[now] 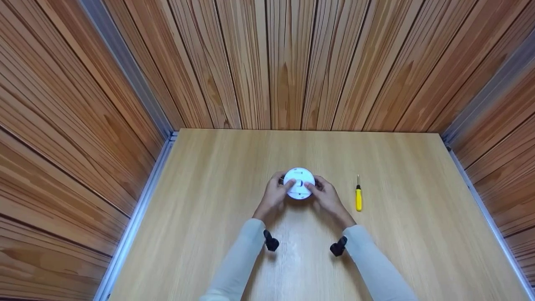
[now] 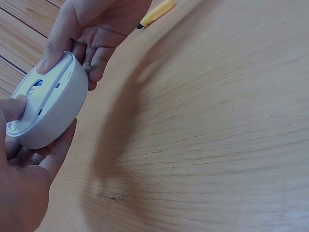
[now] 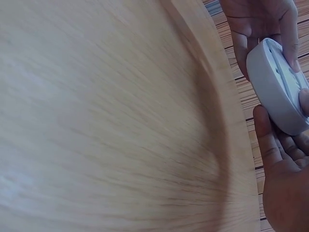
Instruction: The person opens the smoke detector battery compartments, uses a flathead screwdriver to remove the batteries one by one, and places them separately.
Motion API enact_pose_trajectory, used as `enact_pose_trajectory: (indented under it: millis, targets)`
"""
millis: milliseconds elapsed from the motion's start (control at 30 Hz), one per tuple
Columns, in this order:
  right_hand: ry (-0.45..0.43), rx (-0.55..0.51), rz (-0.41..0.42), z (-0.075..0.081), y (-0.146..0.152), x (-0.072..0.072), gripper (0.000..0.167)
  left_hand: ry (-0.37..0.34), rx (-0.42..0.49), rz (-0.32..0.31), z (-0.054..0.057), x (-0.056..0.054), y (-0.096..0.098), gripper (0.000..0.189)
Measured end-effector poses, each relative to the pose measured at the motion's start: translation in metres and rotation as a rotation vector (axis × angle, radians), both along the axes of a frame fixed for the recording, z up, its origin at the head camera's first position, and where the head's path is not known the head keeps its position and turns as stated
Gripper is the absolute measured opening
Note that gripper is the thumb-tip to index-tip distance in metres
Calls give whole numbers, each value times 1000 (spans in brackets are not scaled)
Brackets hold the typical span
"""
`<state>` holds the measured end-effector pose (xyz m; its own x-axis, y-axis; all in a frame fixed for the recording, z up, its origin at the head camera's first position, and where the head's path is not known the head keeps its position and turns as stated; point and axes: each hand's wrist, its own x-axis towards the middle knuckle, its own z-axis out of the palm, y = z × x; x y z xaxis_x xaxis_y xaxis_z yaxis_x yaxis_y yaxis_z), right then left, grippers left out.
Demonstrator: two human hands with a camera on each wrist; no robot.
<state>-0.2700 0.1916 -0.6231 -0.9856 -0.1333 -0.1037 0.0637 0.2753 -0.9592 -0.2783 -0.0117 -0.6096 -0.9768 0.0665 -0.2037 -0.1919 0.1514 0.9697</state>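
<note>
Both hands hold a white round plastic device (image 1: 299, 177), shaped like a thick disc, raised over the table. My left hand (image 1: 273, 194) grips its left edge and my right hand (image 1: 329, 198) its right edge. Each thumb lies on the flat face turned up towards me, while the other fingers curl round the rim and underside. That face of the disc (image 2: 57, 112) carries a straight seam, small dark slots and a recess near the middle, seen in the left wrist view. From the right wrist, the smooth side wall of the disc (image 3: 270, 87) shows.
A screwdriver (image 1: 358, 200) with a yellow handle lies on the wooden table (image 1: 217, 200), right of the hands, its shaft pointing away. Wood-plank walls (image 1: 288, 67) close off the back and both sides. Black wrist cameras (image 1: 271, 242) sit at the sleeve cuffs.
</note>
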Motion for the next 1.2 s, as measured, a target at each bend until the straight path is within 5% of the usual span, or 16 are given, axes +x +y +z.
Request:
enact_pose_trajectory:
  millis: [200, 433, 667, 1000, 1200]
  targets:
    - [45, 63, 1, 3, 0, -1, 57, 80, 88, 1, -1, -1, 1, 39]
    - [21, 82, -3, 6, -1, -1, 59, 0, 86, -3, 3, 0, 2, 42]
    - [14, 96, -11, 6, 2, -1, 71, -2, 20, -48, 3, 1, 1, 47]
    - [-9, 76, -24, 4, 2, -1, 68, -20, 18, -48, 3, 3, 2, 52]
    - [50, 53, -62, 3, -1, -3, 51, 79, -30, -65, 3, -1, 2, 52]
